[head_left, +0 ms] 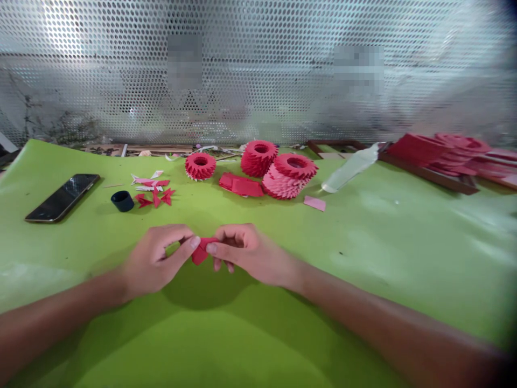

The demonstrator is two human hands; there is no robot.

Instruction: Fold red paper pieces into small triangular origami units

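Note:
A small red folded paper piece (201, 253) is held up over the green sheet (202, 345) between both hands. My left hand (155, 261) pinches its left upper corner between thumb and forefinger. On the other side, my right hand (250, 253) grips the right edge with thumb and fingers, its lower fingers curled behind. The paper narrows to a point at the bottom. Beyond the hands lie several red folded paper pieces (156, 197) and a flat stack of red paper rectangles (241, 185).
Red ring-shaped paper models (201, 166) and a taller pink-and-red one (288, 177) stand behind. A phone (62, 198) and a dark cap (122, 201) are at left. A whitish bottle (350, 168), a pink paper slip (314, 203) and a tray of red paper (432, 178) are at right.

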